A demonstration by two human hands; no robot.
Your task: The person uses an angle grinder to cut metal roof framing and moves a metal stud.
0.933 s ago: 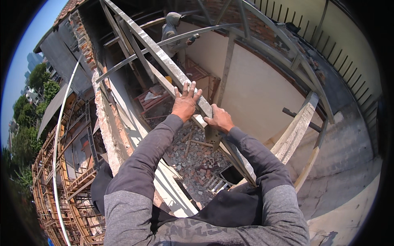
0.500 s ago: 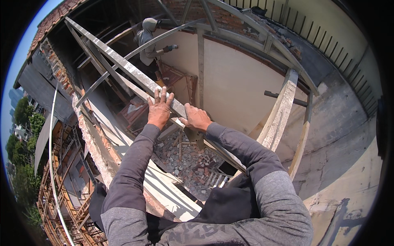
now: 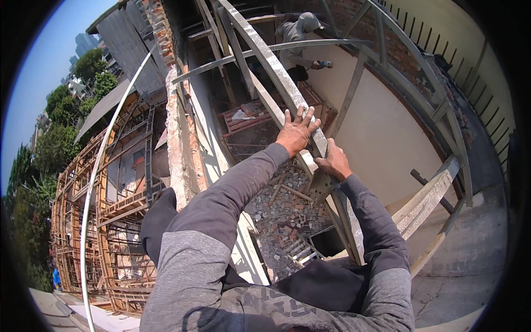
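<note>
A long pale grey roof beam with a worn surface slopes from the top of the view down to my hands. My left hand rests on top of it, fingers spread across the upper face. Just below, my right hand is closed round the beam's near end, thumb on the near side and some fingers hidden. Beneath the right hand is a brownish plate with small holes, partly covered. Another pale beam runs on toward my body, beside my right forearm.
Broken brick rubble covers the floor far below. A hooded person holds a power tool against the wall. A broken wall edge and a white pole stand left, wooden scaffolding beyond. Another beam lies right.
The view has swung left, so the beams, person and my hands appear farther right, with more scaffolding and trees showing. Both hands keep their places on the beam.
</note>
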